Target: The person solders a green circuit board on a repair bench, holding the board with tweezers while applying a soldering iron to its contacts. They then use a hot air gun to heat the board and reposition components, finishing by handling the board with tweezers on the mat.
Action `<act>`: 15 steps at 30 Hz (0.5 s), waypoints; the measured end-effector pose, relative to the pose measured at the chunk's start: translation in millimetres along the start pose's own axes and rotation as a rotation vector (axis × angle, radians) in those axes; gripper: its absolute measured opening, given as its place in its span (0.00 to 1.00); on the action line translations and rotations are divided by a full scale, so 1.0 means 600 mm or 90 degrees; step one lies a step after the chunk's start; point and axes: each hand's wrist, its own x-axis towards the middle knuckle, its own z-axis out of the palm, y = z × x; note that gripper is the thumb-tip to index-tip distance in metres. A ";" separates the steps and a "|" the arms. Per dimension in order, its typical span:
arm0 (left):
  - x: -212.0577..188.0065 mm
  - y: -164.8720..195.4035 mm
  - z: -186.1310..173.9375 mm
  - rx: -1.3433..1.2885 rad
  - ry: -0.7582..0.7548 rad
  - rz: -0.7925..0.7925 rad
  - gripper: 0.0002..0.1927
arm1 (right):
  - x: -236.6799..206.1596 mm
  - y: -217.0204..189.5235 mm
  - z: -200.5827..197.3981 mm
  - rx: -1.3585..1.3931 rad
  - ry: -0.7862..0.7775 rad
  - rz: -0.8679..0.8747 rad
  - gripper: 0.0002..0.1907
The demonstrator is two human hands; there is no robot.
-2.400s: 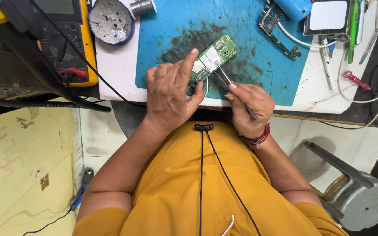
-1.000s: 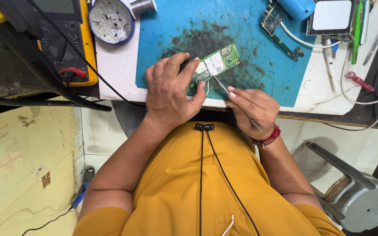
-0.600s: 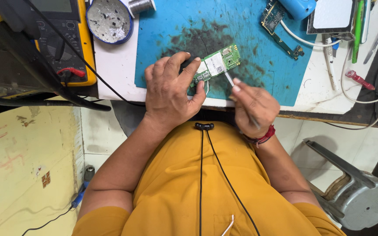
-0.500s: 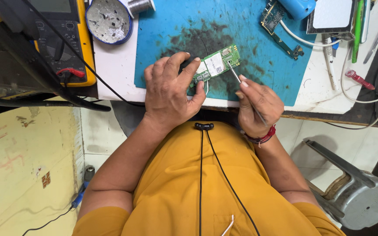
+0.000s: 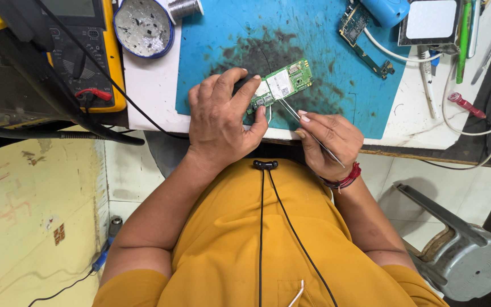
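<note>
Head view, landmark: we take the blue work mat on the white bench as our reference.
Circuit board: the small green circuit board lies tilted on the mat's near middle, over a dark stained patch.
Left hand: our left hand rests on the mat's near edge, fingers closed on the board's left end, pinning it down.
Right hand: our right hand sits just off the mat's near edge, closed in a narrow pinch on thin metal tweezers.
Tweezers: their tips reach the board's near edge; we cannot tell whether they grip a part.
Left of mat: a round tin and a yellow multimeter with black leads.
Far right of mat: a second bare board and a blue tool.
Right of mat: a red-tipped probe among cables.
</note>
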 end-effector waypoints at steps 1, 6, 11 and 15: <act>0.000 0.000 0.000 0.001 0.001 0.000 0.23 | 0.000 0.000 0.000 0.000 -0.002 -0.002 0.10; -0.002 0.001 -0.001 0.001 -0.004 0.002 0.24 | -0.004 0.002 0.004 -0.047 -0.005 -0.020 0.10; -0.003 0.001 -0.001 0.011 -0.008 0.006 0.23 | -0.006 0.002 0.005 -0.077 0.045 0.004 0.08; -0.005 0.002 -0.001 -0.003 -0.014 -0.002 0.23 | 0.004 -0.002 0.000 -0.047 0.111 0.064 0.07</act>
